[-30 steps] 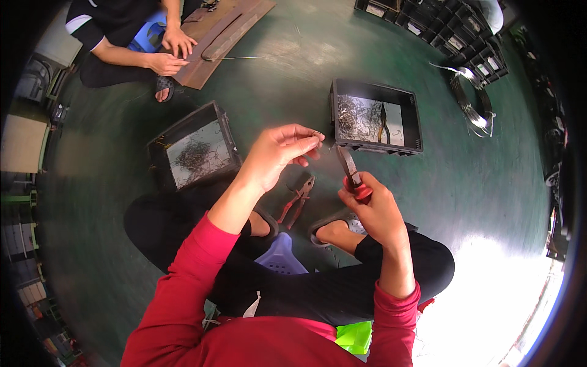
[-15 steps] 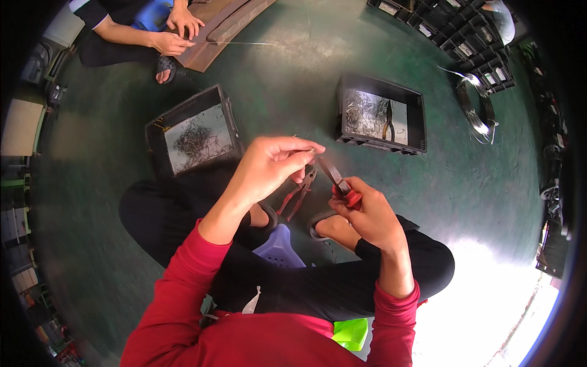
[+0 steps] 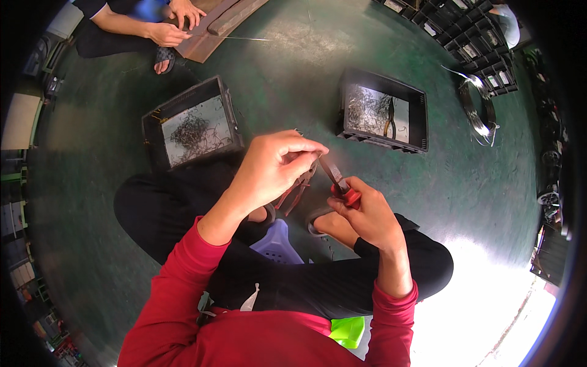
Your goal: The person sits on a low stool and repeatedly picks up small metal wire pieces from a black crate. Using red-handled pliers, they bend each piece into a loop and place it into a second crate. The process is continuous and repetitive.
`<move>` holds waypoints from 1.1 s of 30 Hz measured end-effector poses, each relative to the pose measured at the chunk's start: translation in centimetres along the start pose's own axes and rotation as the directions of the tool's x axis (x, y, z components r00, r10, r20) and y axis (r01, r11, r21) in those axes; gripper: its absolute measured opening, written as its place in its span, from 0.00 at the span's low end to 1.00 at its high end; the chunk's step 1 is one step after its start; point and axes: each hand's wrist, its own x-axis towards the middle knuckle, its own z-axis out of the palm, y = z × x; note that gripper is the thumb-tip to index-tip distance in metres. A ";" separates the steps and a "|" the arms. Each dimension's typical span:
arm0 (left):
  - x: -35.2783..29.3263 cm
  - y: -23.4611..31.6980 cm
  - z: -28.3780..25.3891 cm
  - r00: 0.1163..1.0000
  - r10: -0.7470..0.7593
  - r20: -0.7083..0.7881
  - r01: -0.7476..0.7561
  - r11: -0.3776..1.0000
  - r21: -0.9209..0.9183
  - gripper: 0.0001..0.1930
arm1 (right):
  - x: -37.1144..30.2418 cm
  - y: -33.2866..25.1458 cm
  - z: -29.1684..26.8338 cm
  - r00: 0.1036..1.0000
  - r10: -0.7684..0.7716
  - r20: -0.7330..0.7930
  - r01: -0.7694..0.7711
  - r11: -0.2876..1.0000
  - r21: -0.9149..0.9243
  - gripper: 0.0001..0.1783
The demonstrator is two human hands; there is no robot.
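Observation:
My left hand (image 3: 269, 165) is closed in a pinch on a short piece of wire; only a thin curl shows above the knuckles, and the rest is hidden by the fingers. Wrapped round the red handles of a pair of pliers (image 3: 333, 172) is my right hand (image 3: 373, 214). The dark jaws point up and left, meeting the left fingertips. Below the left hand, a second pair of red-handled pliers (image 3: 296, 194) lies on the floor between my feet, partly covered.
Small bent wire pieces (image 3: 191, 131) lie in the left black crate (image 3: 232, 119). The right black crate (image 3: 418, 122) holds more, plus dark pliers (image 3: 390, 116). A wire coil (image 3: 477, 110) rests near stacked crates (image 3: 468, 43). Another person's hands (image 3: 168, 32) hold wire by a brown board (image 3: 229, 24).
Both my hands stay nearly in place, with the left fingertips slightly closer to the plier jaws. The other person's wire now reaches out less far across the floor.

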 end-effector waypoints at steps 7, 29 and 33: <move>-0.1 0.2 0.1 0.996 -0.071 0.055 0.076 0.991 -0.114 0.10 | -0.1 -0.3 0.3 0.998 0.012 -0.059 -0.014 0.999 -0.040 0.13; -1.3 -0.9 3.2 0.977 0.123 -0.174 -0.091 0.979 0.184 0.14 | 1.8 1.7 2.9 0.938 -0.130 -0.321 0.098 0.989 -0.114 0.13; -1.3 -1.1 3.3 0.976 0.118 -0.185 -0.087 0.981 0.171 0.13 | 2.1 1.7 3.0 0.930 -0.147 -0.338 0.107 0.985 -0.134 0.12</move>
